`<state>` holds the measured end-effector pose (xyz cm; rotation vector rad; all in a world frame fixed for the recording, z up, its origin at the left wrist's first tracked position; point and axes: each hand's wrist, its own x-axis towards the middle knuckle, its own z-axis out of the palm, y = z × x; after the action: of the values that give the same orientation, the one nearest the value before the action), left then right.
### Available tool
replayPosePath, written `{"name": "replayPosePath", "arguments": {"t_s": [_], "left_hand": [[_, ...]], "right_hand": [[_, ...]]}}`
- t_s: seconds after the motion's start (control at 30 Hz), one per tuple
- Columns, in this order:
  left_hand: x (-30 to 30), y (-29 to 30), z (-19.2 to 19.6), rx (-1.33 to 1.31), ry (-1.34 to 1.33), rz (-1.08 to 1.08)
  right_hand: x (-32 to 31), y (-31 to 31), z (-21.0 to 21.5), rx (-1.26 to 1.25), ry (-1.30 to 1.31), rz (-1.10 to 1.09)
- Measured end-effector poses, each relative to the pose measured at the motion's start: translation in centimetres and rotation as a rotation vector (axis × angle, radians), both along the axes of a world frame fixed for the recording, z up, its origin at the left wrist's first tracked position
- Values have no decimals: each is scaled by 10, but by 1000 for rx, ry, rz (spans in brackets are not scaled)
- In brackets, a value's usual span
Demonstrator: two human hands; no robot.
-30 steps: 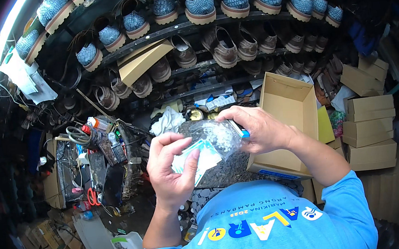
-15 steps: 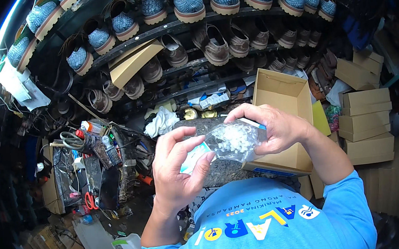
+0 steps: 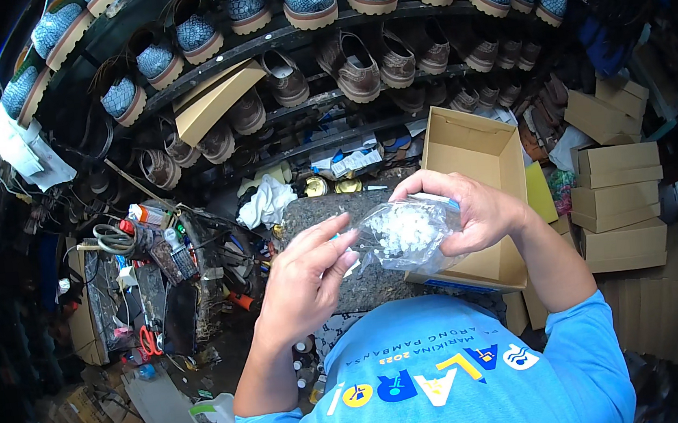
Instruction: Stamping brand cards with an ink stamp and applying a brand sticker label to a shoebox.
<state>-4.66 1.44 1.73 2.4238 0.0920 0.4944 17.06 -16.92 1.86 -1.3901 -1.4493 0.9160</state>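
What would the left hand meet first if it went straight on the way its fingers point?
The left hand would likely first meet the clear plastic bag of small white pieces held in the right hand, though depth is unclear and they may already touch.

Clear plastic bag (image 3: pixel 410 233): crinkled, bulging, containing numerous small white pieces. Gripped at its right side by the right hand (image 3: pixel 474 211), raised above the dark table (image 3: pixel 363 291); left edge at the left hand's (image 3: pixel 303 276) fingertips.
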Motion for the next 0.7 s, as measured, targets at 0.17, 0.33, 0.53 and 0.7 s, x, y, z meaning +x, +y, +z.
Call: {"name": "replayPosePath", "arguments": {"t_s": [0.17,0.33,0.53,0.7], "left_hand": [[6,-12,-17,-289,59,-66],[3,-6,-16,-183,125,-79],[-11,6,-15,-141,166,17],[-31,13,-28,-317,368,37]], "right_hand": [[-3,1,-2,4,39,-15],[1,-3,11,-3,-221,-2],[5,-7,18,-192,-494,-6],[7,-12,16,-247,-490,30]]}}
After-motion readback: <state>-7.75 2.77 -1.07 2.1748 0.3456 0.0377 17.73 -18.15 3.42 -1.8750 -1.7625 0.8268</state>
